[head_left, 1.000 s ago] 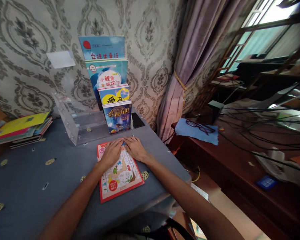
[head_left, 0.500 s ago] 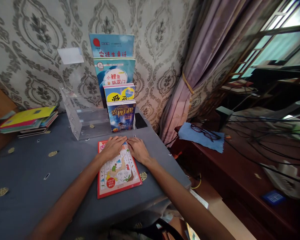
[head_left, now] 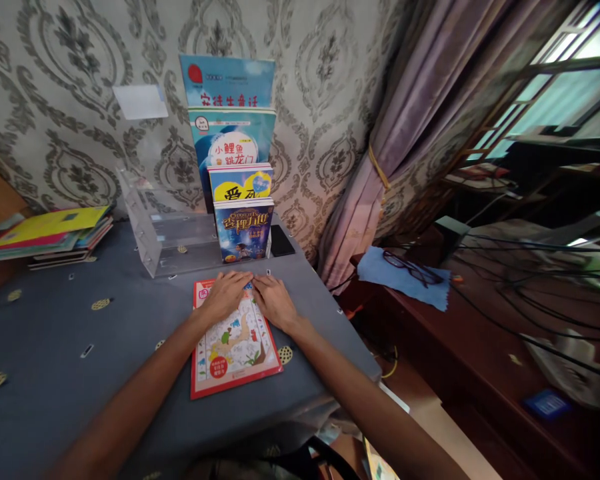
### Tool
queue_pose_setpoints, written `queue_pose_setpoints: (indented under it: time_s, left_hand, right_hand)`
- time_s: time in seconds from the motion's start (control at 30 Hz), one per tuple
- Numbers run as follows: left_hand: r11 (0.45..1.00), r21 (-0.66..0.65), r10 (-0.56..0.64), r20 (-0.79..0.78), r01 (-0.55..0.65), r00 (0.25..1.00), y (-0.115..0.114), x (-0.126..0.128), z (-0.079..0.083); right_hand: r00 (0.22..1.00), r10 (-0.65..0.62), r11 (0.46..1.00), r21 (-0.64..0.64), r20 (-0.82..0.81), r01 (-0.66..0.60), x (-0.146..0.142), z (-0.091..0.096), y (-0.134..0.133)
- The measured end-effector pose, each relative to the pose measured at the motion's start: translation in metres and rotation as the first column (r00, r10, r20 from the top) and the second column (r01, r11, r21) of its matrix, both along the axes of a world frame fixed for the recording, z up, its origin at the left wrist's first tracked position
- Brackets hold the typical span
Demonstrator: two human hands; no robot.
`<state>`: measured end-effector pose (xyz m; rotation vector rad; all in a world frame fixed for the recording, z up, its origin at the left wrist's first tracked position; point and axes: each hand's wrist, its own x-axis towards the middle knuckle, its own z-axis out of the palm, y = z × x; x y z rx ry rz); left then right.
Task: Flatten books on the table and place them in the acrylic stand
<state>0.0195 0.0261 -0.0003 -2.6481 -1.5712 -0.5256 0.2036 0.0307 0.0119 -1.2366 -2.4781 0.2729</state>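
Observation:
A red-bordered children's book [head_left: 237,347] lies flat on the grey tablecloth [head_left: 130,333], its illustrated cover facing up. My left hand [head_left: 226,295] rests palm down on the book's upper part, fingers stretched out. Beside it, my right hand [head_left: 274,301] lies flat over the book's upper right edge, and the fingertips of both hands nearly meet. Both hands hide part of the cover's title. Just beyond them stands a clear acrylic rack [head_left: 153,250] with a dark blue book [head_left: 244,233] at its front and several taller books behind.
A stack of books [head_left: 50,233] lies at the table's left. A black phone-like slab [head_left: 281,240] is right of the rack. Across a gap, a dark red desk [head_left: 480,360] holds glasses [head_left: 413,267] on a blue cloth [head_left: 380,272] and tangled cables. A curtain [head_left: 350,213] hangs behind.
The view has shifted slightly. Both hands stay flat on the book, which lies in about the same place.

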Motion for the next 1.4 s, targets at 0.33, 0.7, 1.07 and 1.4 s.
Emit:
queue_pose_setpoints:
  time_s: [0.33,0.7,1.07,1.4]
  left_hand:
    - [0.998,-0.023,0.062,0.035,-0.061,0.997,-0.003,0.0,0.0]
    - [0.994,-0.067,0.091,-0.011,-0.091,0.996,-0.016,-0.012,0.004]
    - [0.969,-0.02,0.245,0.058,-0.245,0.968,-0.049,-0.075,0.0]
    - [0.954,0.007,0.293,0.176,-0.299,0.94,-0.048,-0.086,0.003]
  right_hand:
    - [0.996,0.093,0.995,-0.033,-0.011,-0.093,-0.005,-0.004,0.017]
    - [0.999,0.05,0.998,-0.03,-0.002,-0.05,-0.006,-0.007,0.017]
    - [0.998,0.06,0.997,-0.036,-0.031,-0.061,-0.006,-0.006,0.017]
    - [0.996,0.063,0.997,-0.051,-0.062,-0.066,-0.004,-0.008,0.02]
